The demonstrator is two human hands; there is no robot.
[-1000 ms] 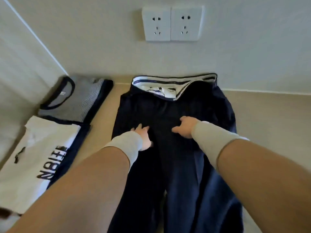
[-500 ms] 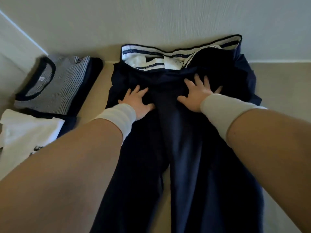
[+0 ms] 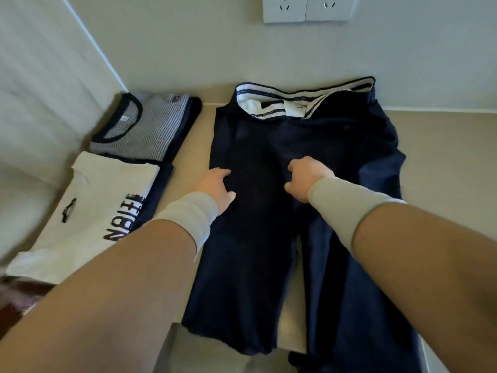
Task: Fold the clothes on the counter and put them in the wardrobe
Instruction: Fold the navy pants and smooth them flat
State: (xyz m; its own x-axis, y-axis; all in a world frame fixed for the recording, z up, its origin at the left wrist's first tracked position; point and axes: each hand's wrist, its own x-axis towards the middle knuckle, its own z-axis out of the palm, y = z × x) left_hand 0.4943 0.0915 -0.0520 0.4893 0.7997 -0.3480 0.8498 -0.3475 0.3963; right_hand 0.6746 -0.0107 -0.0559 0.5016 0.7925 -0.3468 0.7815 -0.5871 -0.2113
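Observation:
Dark navy trousers (image 3: pixel 258 238) lie flat on the beige counter (image 3: pixel 443 157), with the white striped waistband (image 3: pixel 271 103) towards the wall and the legs running over the near edge. My left hand (image 3: pixel 216 188) rests on the left thigh area, and its fingers and thumb curl into the fabric. My right hand (image 3: pixel 308 179) sits on the right thigh area with its fingers bent down into the cloth. Both wrists wear pale sleeves.
A folded grey striped shirt (image 3: pixel 145 130) lies at the back left by the wall corner. A folded white shirt with black letters (image 3: pixel 88 211) lies in front of it. Wall sockets (image 3: pixel 306 9) sit above the trousers. Bare counter extends to the right.
Both hands have drawn back from near the waistband towards me. Their fingers were spread flat and are now curled into the fabric. The view has tilted up, showing the sockets again.

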